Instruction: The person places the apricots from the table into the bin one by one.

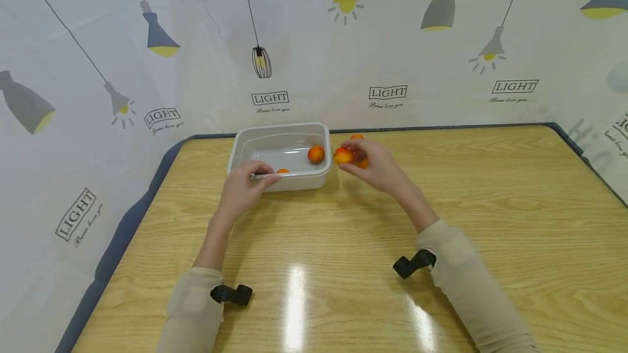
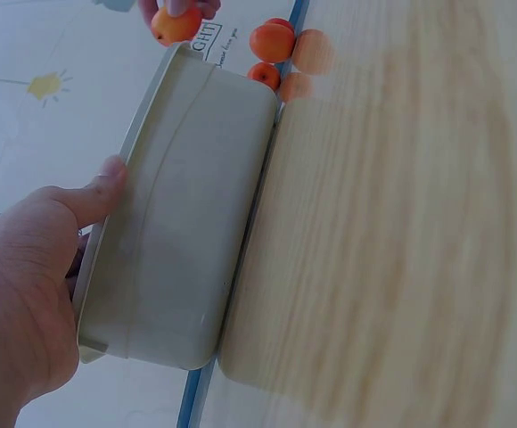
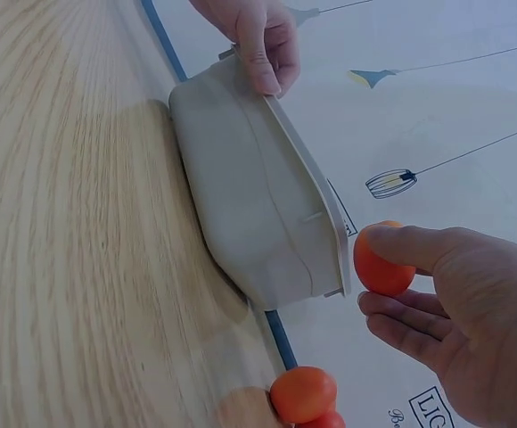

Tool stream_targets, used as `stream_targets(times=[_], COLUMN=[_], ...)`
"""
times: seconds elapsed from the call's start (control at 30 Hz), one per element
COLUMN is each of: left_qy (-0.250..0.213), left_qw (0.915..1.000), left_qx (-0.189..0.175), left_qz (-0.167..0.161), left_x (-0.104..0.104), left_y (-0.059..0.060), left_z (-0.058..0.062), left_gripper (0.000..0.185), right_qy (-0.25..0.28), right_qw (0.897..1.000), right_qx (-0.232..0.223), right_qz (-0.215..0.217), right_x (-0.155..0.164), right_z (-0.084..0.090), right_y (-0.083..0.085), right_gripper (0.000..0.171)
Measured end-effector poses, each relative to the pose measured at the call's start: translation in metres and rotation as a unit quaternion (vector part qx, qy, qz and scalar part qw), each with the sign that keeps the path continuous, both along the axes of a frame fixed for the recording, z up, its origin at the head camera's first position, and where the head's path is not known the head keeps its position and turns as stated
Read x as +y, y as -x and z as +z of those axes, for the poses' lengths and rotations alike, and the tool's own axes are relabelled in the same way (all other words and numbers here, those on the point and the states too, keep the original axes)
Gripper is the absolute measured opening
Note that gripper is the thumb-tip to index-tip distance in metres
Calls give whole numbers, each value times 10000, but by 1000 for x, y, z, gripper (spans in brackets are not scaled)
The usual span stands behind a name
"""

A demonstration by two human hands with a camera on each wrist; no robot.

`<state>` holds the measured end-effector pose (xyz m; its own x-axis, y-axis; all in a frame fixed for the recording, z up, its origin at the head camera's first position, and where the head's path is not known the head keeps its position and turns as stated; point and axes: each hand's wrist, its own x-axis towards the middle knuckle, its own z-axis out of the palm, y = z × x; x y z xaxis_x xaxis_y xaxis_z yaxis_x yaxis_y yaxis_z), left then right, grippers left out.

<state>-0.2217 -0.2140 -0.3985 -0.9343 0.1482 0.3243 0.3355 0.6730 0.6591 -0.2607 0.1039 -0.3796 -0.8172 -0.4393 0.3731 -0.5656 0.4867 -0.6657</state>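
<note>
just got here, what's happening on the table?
A person's left hand grips the near rim of a white plastic tub on the wooden table. The right hand pinches a small orange fruit just beside the tub's right rim. Two fruits already lie inside; at least two more sit on the table behind the right hand.

Wooden table (image 1: 343, 244), glossy, dark-edged; white backdrop (image 1: 314, 42) printed with hanging lamps and "LIGHT" labels behind it

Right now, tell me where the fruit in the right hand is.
In the head view, the orange fruit is pinched in the right hand, just right of the white tub, above the table.
</note>
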Motion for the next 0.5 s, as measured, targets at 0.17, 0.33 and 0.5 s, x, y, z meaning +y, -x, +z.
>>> stream_targets(times=[0.17, 0.33, 0.5], left_qy=[-2, -9, -5], left_qw=[10000, 10000, 10000], left_qx=[50, 77, 8], left_qz=[-9, -20, 4], left_x=[0, 0, 0], left_y=[1, 1, 1], left_z=[-1, -1, 0], left_gripper=[19, 19, 19], right_qy=[13, 13, 69], right_qw=[10000, 9997, 9996], right_qx=[-22, -227, -259], right_qz=[-41, -75, -82], right_x=[-5, -9, -13], right_z=[2, 6, 8], right_y=[1, 0, 0], right_gripper=[41, 42, 44])
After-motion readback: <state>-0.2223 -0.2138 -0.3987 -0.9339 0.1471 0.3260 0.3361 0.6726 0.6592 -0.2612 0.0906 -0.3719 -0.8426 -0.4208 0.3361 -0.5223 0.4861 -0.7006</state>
